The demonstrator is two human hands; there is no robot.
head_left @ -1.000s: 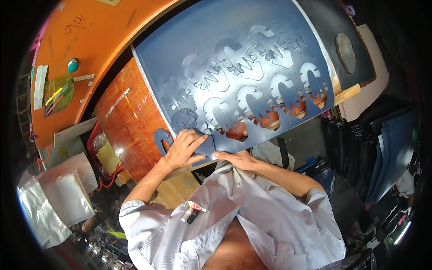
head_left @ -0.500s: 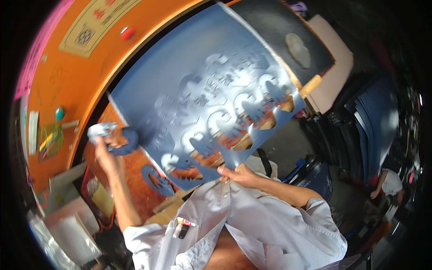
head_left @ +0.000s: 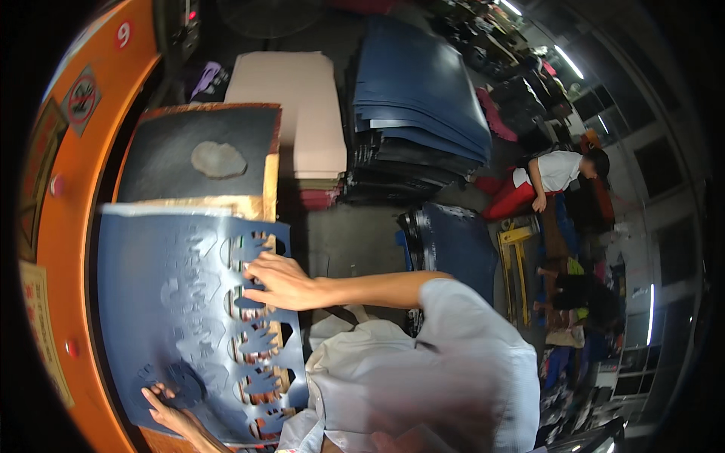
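Note:
A large dark blue sheet (head_left: 143, 279) lies in front of me, with a row of wavy cut-outs along its right part. My right hand (head_left: 281, 282) reaches over its right edge, and its bent fingers grip the sheet among the cut-outs; the fingertips are partly hidden. At the sheet's lower left, my left hand (head_left: 168, 406) has its fingers closed around a dark blue curved piece (head_left: 185, 381), blurred and hard to tell from the sheet under it. Wooden board colour shows through several of the holes.
Along the left runs an orange machine body (head_left: 64, 302). Beyond the sheet lies a black board (head_left: 166, 143) bearing a grey oval piece (head_left: 219, 160). Stacks of pink sheets (head_left: 283, 98) and blue sheets (head_left: 415, 75) stand farther off. A person (head_left: 555, 172) bends over at the right.
My view has turned to the right. My left hand has moved from beside the sheet to over its lower-left part. My right hand has shifted from the near edge to the cut-outs.

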